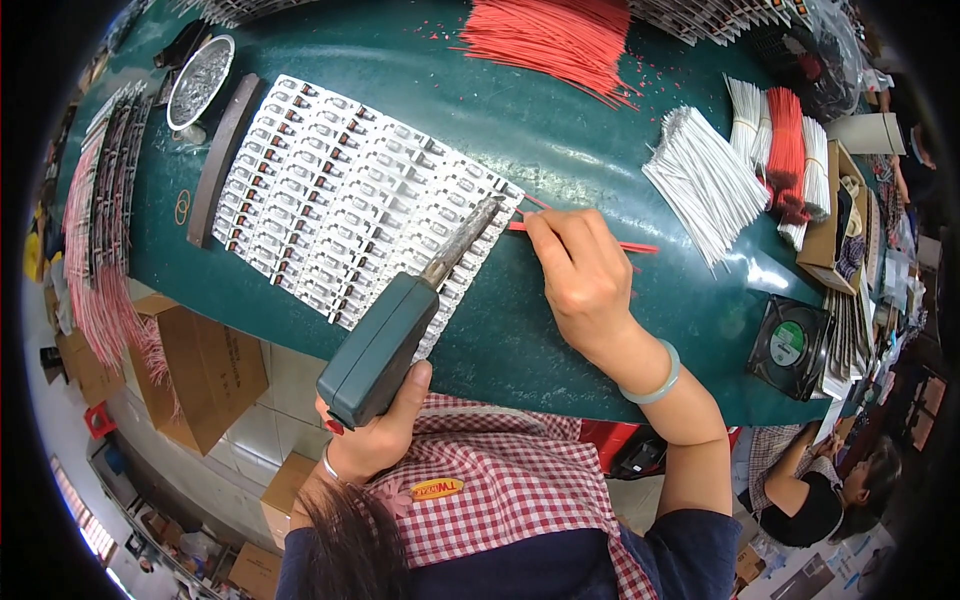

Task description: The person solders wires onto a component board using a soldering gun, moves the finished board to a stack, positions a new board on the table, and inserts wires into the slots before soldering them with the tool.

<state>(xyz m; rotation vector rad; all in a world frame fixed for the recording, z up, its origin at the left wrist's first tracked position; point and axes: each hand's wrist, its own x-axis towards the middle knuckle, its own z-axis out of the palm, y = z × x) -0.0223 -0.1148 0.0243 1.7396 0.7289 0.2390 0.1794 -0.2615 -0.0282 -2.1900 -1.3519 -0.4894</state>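
A dark green soldering gun (383, 345) is gripped in my left hand (382, 437), its long metal tip slanting up toward the right corner of a white sheet of small components (345, 190). The sheet holds several rows of little white parts, some with dark and orange pieces. My right hand (588, 285) pinches a red wire (534, 200) at that same corner, fingertips close to the soldering tip. More red wire (638, 247) runs under my right hand and sticks out past it. Whether the wire end touches a part is too small to tell.
A dark bar (222, 160) lies along the sheet's left side, with a metal bowl (200, 83) beyond. Red wires (550, 45) are piled at the back, white wires (703, 180) at the right. A black fan (788, 345) stands near the right edge; a co-worker (815, 490) sits beyond.
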